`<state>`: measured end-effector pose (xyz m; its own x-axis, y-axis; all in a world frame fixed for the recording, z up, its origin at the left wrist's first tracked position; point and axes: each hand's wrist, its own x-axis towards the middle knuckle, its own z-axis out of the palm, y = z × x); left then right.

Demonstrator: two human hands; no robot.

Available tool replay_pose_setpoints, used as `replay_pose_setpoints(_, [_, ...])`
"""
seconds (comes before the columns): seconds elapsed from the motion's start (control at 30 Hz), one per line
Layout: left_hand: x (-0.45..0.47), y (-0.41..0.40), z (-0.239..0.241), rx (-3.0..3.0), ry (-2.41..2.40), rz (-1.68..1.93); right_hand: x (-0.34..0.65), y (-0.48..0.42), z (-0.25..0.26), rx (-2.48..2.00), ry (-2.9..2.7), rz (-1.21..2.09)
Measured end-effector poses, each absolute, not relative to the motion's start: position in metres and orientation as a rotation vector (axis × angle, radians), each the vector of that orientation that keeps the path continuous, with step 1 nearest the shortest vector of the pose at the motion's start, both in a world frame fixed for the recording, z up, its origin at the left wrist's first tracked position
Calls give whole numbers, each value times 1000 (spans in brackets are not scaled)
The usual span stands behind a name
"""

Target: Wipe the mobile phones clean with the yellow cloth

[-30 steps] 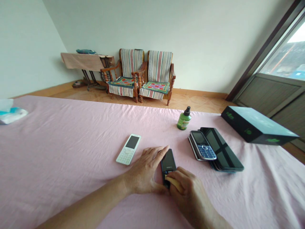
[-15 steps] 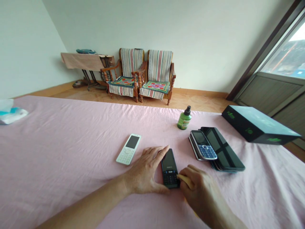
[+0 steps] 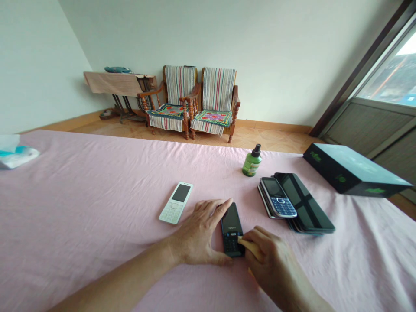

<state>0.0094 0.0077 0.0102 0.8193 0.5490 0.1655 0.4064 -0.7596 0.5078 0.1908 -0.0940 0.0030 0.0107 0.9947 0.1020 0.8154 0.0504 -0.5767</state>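
A black keypad phone (image 3: pixel 232 223) lies face up on the pink cloth. My left hand (image 3: pixel 203 232) steadies it from the left, index finger at its top edge and thumb by its lower corner. In the closed fingers of my right hand (image 3: pixel 268 255) is a yellow cloth (image 3: pixel 251 247), bunched to a tip that touches the right part of the keypad. Most of the cloth is hidden in the hand. To the left of my left hand lies a white keypad phone (image 3: pixel 176 203), face up.
A blue keypad phone (image 3: pixel 282 206) tops one stack beside stacked dark smartphones (image 3: pixel 305 203). Behind them stand a green spray bottle (image 3: pixel 251 164) and a black box (image 3: pixel 354 171). A tissue pack (image 3: pixel 22 157) lies at far left. Two wooden chairs (image 3: pixel 216 97) stand beyond the pink-covered surface (image 3: pixel 97 186).
My right hand has shifted the cloth tip slightly left across the phone's keypad. My left hand and the phone stay nearly in place.
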Motion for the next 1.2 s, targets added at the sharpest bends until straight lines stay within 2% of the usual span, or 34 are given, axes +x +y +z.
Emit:
replay_pose_setpoints(0.97, [10, 10, 5, 2561, 676, 476, 166, -93, 0, -1616, -1937, 484])
replay_pose_setpoints(1.2, [10, 10, 5, 2566, 679, 477, 167, -94, 1, -1601, -2033, 392])
